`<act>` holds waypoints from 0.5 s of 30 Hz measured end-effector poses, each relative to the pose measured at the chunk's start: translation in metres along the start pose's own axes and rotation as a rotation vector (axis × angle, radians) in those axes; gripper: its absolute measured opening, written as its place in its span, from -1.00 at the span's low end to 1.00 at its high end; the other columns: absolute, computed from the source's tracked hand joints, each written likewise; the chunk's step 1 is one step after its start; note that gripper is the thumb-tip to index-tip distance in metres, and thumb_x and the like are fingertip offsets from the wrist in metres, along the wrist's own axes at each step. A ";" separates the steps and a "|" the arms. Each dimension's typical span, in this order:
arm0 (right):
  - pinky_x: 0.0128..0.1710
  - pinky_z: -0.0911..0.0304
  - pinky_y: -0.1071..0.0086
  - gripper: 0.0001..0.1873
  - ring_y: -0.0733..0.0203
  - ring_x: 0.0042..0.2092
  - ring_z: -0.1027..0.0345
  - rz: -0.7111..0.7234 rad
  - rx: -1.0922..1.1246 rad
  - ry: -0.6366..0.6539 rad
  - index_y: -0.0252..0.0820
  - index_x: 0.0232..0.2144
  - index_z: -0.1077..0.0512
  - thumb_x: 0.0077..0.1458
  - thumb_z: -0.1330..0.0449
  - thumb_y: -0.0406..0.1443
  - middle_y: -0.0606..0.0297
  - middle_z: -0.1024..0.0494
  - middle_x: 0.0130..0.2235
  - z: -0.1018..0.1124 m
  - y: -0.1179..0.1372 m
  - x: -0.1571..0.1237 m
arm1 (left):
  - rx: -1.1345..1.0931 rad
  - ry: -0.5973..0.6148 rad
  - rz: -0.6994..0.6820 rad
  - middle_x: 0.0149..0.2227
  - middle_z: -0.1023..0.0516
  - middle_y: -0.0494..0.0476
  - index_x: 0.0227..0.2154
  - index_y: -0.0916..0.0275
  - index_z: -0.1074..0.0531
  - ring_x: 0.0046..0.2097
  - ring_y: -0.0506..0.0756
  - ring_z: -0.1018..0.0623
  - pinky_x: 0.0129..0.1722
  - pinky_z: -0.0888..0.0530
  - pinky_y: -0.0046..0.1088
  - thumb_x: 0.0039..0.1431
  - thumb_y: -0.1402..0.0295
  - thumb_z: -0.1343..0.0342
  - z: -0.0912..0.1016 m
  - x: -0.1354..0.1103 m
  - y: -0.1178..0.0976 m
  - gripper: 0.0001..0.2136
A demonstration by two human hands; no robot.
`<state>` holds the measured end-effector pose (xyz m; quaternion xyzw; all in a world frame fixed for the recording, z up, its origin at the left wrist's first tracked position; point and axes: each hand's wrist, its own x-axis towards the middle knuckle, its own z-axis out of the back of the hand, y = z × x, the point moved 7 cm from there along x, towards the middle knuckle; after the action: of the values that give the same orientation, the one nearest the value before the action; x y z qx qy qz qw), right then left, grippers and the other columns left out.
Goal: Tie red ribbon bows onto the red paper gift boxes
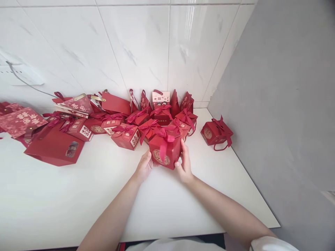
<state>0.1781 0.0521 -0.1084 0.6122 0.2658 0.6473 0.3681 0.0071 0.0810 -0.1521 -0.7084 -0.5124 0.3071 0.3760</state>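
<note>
Between my two hands is a red gift box (169,161) with a gold round emblem and a pink-red ribbon bow on top. My left hand (144,166) grips its left side, the fingers partly hidden beneath it. On its right side, my right hand (184,164) presses with thumb and fingers. Just behind it, a red box with a ribbon (149,128) and a box with a white double-happiness character (129,136) stand close together. Whether the held box touches the table cannot be told.
Many more red boxes and bags line the tiled wall (136,45) on the white table (110,195). A window-fronted red bag (59,148) lies at left. One red box (216,132) stands apart at right, near the grey wall (277,104). A cable (31,85) hangs at upper left.
</note>
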 end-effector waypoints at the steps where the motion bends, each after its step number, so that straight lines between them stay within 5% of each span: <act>1: 0.20 -0.19 -0.07 -0.23 -0.13 0.32 -0.06 0.065 -0.059 0.003 -0.01 0.39 0.12 0.25 -0.03 0.01 0.06 -0.11 0.32 0.001 0.004 0.000 | -0.014 -0.018 0.015 -0.11 -0.63 0.17 0.03 0.17 -0.47 -0.15 0.17 -0.63 -0.18 -0.57 -0.31 0.16 0.08 -0.18 0.002 0.000 -0.001 -0.57; 3: 0.21 -0.17 -0.10 -0.27 -0.12 0.29 -0.11 0.180 -0.165 0.029 0.04 0.38 0.09 0.25 -0.07 -0.11 0.07 -0.17 0.29 -0.001 0.012 -0.001 | -0.050 -0.067 0.014 -0.16 -0.65 0.12 0.00 0.16 -0.49 -0.26 0.11 -0.63 -0.28 -0.58 -0.38 0.14 0.12 -0.21 0.006 0.000 -0.007 -0.60; 6: 0.15 -0.26 -0.12 -0.14 -0.13 0.28 -0.14 0.244 -0.212 0.089 0.07 0.39 0.20 0.19 -0.16 -0.18 0.07 -0.15 0.32 -0.009 0.017 -0.003 | -0.057 -0.121 -0.001 -0.08 -0.63 0.19 0.00 0.23 -0.49 -0.14 0.16 -0.62 -0.18 -0.57 -0.34 0.12 0.13 -0.23 0.006 0.001 -0.018 -0.58; 11: 0.26 -0.12 -0.17 -0.07 -0.12 0.36 -0.01 0.151 -0.174 0.132 0.12 0.38 0.20 0.14 -0.24 -0.20 0.16 -0.06 0.38 -0.014 0.015 -0.002 | -0.018 -0.208 -0.018 -0.14 -0.65 0.15 -0.12 0.23 -0.57 -0.12 0.19 -0.62 -0.18 -0.56 -0.35 0.02 0.18 -0.31 0.002 0.000 -0.026 -0.64; 15: 0.33 0.03 -0.17 -0.11 -0.08 0.43 0.24 0.107 -0.140 0.191 0.14 0.39 0.28 0.21 -0.17 -0.23 0.28 0.24 0.45 -0.017 0.013 -0.001 | -0.033 -0.199 0.024 -0.17 -0.66 0.15 -0.11 0.22 -0.57 -0.15 0.21 -0.62 -0.21 -0.56 -0.32 0.00 0.23 -0.33 -0.003 -0.001 -0.023 -0.63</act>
<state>0.1594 0.0457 -0.1009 0.5338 0.2206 0.7385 0.3478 -0.0014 0.0841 -0.1310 -0.6864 -0.5438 0.3719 0.3079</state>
